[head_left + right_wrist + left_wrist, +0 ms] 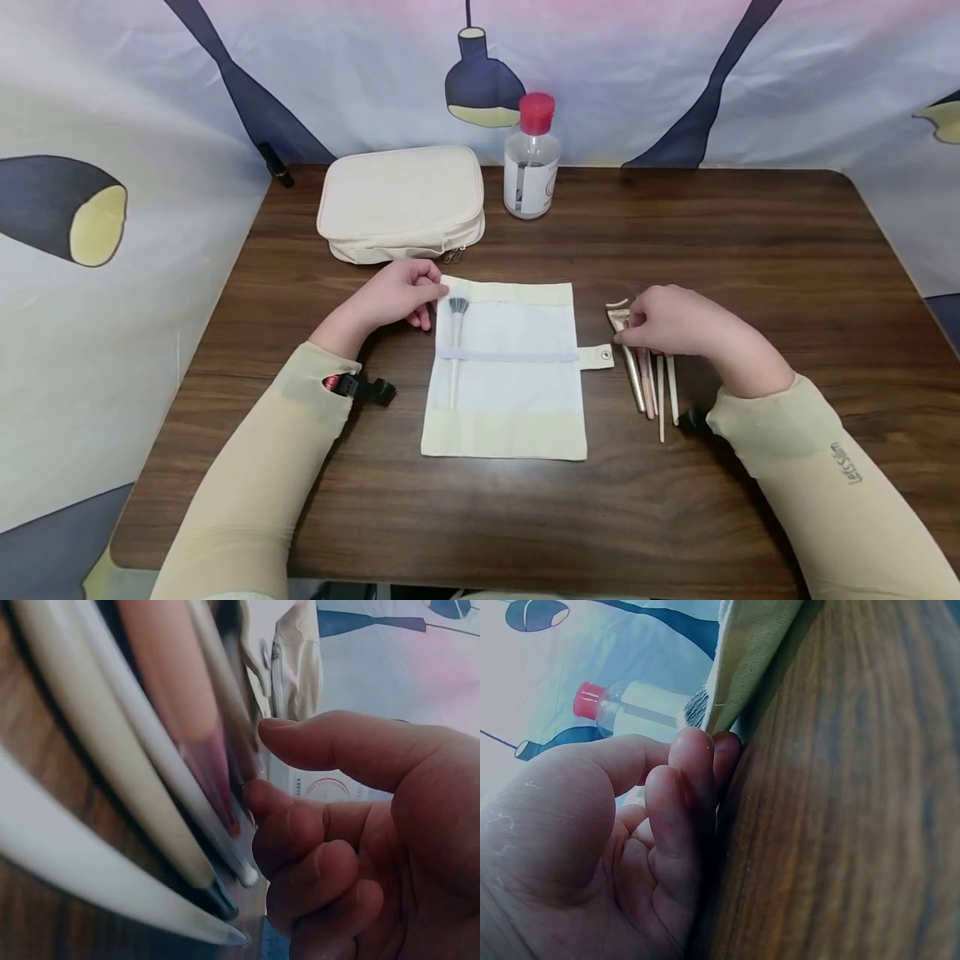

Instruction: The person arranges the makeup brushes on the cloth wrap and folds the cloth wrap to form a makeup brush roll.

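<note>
A cream fabric brush roll [517, 333] lies unfolded on the table, one makeup brush [454, 350] with a dark-tipped head tucked under its strap at the left. My left hand [401, 292] pinches the roll's upper left edge between thumb and fingers; the left wrist view shows the cloth raised at the fingertips [691, 746]. To the right of the roll, my right hand [675, 321] is over several loose makeup brushes [651, 387] with gold, pink and cream handles. In the right wrist view, its thumb and forefinger are apart beside the brush ends [232, 817]; the other fingers curl loosely.
Behind the roll stands a cream zipped case [401, 200], with a clear red-capped bottle [532, 158] to its right. A small black object [276, 165] is at the back left corner. The brown wooden table [750, 233] meets a printed curtain [375, 75] behind.
</note>
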A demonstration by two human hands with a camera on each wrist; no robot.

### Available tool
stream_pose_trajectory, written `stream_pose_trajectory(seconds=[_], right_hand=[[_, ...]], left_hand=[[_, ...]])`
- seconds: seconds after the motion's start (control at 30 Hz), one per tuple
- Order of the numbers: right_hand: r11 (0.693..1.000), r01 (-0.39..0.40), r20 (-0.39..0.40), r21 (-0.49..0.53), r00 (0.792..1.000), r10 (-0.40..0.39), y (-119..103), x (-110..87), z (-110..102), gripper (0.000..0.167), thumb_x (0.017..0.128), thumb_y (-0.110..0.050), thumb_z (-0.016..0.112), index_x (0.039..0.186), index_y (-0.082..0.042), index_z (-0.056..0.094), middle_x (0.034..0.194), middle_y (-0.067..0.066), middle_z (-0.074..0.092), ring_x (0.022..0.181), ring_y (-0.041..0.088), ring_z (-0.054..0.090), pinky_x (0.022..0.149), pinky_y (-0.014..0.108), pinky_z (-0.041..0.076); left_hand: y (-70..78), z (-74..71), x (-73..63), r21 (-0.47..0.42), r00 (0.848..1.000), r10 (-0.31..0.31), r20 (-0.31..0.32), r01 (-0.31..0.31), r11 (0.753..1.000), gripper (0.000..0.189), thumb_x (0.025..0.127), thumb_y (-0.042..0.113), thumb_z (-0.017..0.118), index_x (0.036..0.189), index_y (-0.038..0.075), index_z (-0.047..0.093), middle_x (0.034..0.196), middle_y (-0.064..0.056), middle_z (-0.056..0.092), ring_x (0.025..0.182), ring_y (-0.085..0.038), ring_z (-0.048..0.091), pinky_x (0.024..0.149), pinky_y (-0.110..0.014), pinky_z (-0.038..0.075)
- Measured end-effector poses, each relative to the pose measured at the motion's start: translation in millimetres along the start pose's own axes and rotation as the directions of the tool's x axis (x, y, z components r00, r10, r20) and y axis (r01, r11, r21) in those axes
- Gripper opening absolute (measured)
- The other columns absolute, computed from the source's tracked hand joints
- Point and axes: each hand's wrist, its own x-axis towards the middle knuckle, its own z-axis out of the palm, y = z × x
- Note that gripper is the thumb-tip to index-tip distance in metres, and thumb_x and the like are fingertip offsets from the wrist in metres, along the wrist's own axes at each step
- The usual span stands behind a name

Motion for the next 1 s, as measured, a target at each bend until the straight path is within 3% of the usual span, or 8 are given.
stream_pose_trajectory(seconds=[0.27,0.53,0.67,0.8,1.0], right_hand=[[0.996,-0.048,-0.053,-0.069,0.998,0.044,-7.4,2.1,5.8,0.034,0.091,-0.035,0.068,0.063,-0.017,0.060,0.053,-0.005,0.057,0.053,0.015,0.052,0.055,0.031,0.039],[0.995,-0.079,-0.073,-0.065,0.995,0.075,-10.4,5.9,8.6,0.036,0.088,-0.033,0.066,0.059,-0.020,0.049,0.052,-0.006,0.046,0.052,0.015,0.048,0.054,0.031,0.036],[0.996,-0.084,-0.070,-0.007,0.994,0.083,-6.2,6.9,7.8,0.037,0.089,-0.029,0.064,0.060,-0.020,0.044,0.051,-0.006,0.045,0.050,0.014,0.051,0.055,0.030,0.037],[0.993,-0.068,-0.061,0.096,0.995,0.074,-3.8,7.2,5.6,0.029,0.090,-0.026,0.060,0.065,-0.016,0.050,0.053,-0.002,0.054,0.050,0.016,0.059,0.057,0.031,0.044],[0.966,-0.033,-0.051,0.256,0.998,0.048,-3.3,7.3,5.2,0.025,0.094,-0.020,0.054,0.071,-0.010,0.053,0.058,0.002,0.060,0.053,0.018,0.062,0.057,0.033,0.052]], left_hand=[[-0.2,0.3,0.7,-0.005,1.000,0.017,-0.011,-0.017,1.000,0.016,0.103,0.019,0.062,0.101,0.003,0.058,0.069,-0.008,0.068,0.055,-0.022,0.069,0.051,-0.030,0.057],[-0.6,0.5,1.6,-0.004,1.000,0.013,-0.012,-0.013,1.000,0.017,0.103,0.019,0.062,0.102,0.003,0.058,0.068,-0.008,0.068,0.055,-0.022,0.069,0.052,-0.030,0.057],[-0.8,1.1,1.5,-0.009,1.000,0.002,0.001,-0.002,1.000,0.018,0.103,0.020,0.062,0.103,0.003,0.057,0.069,-0.008,0.068,0.056,-0.022,0.070,0.053,-0.030,0.057],[-1.2,1.2,0.5,-0.006,1.000,-0.006,-0.006,0.006,1.000,0.017,0.103,0.020,0.063,0.103,0.003,0.058,0.069,-0.008,0.068,0.056,-0.022,0.070,0.053,-0.031,0.058],[-1.5,1.3,0.9,0.001,1.000,-0.004,-0.007,0.004,1.000,0.018,0.103,0.021,0.063,0.104,0.003,0.058,0.069,-0.008,0.068,0.057,-0.022,0.070,0.053,-0.030,0.058]])
